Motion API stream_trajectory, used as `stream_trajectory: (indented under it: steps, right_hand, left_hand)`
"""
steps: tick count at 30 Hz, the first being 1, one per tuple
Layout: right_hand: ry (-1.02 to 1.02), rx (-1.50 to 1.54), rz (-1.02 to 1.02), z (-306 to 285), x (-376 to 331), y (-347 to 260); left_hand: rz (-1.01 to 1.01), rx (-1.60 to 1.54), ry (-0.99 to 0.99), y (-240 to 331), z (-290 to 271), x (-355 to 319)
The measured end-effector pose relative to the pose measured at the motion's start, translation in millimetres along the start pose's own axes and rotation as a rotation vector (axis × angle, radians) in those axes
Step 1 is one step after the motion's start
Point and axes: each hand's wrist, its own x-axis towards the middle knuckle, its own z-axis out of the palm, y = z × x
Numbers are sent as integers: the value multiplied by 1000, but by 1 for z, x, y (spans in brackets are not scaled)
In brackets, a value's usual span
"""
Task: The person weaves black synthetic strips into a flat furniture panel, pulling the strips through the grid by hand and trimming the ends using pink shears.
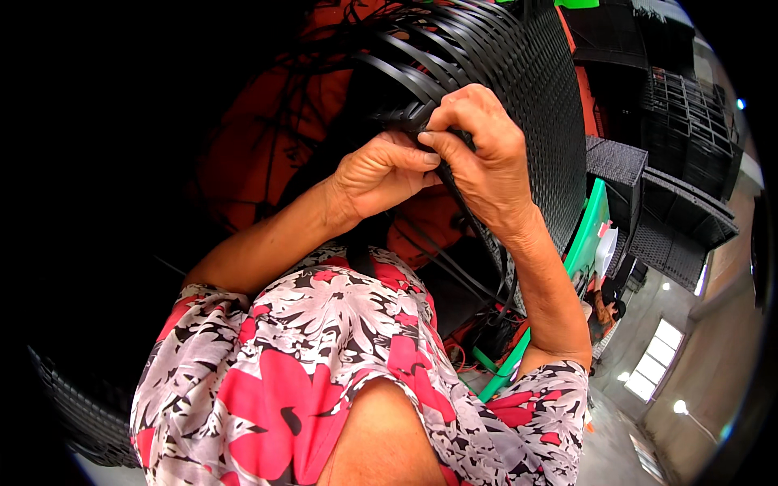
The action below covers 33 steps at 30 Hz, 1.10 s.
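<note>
A large black woven panel [535, 105] of flat plastic strips stands in front of me, tilted, its weave dense at the right. Loose black strips [421, 57] arch over its upper left edge. My right hand [486, 150] is closed at that edge, thumb and forefinger pinched on a black strip whose end is hidden by the fingers. Just below and left, my left hand [387, 174] is closed too, thumb pressed against bent fingers at the same edge. What lies inside the left hand is mostly hidden. The two hands nearly touch.
An orange-red surface [243, 138] with tangled strips lies beyond my left arm. To the right are a green board [587, 231], black woven furniture pieces [677, 227] and stacked dark frames [689, 109]. Another person [604, 312] is farther off. More black weave [81, 409] shows at lower left.
</note>
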Motion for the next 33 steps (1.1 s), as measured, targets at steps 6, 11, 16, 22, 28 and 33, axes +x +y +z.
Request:
stream_trajectory:
  steps: [6,11,16,22,28,33]
  right_hand:
    - [110,913,481,-19,25,-23]
    - [42,662,695,-26,18,-20]
    - [18,381,517,-19,12,-25]
    - [-52,-27,220,-15,12,-25]
    - [-269,-165,-22,-22,22,-16]
    - [-410,-243,0,-25,30,-22]
  left_hand:
    - [94,771,483,2,37,-34]
    - [759,1472,563,19,33,-34]
    - [628,1549,484,27,32,-25]
    - [500,1152,469,27,29,-16]
    - [339,985,514,29,38,-21]
    - [382,946,468,26,31,-21]
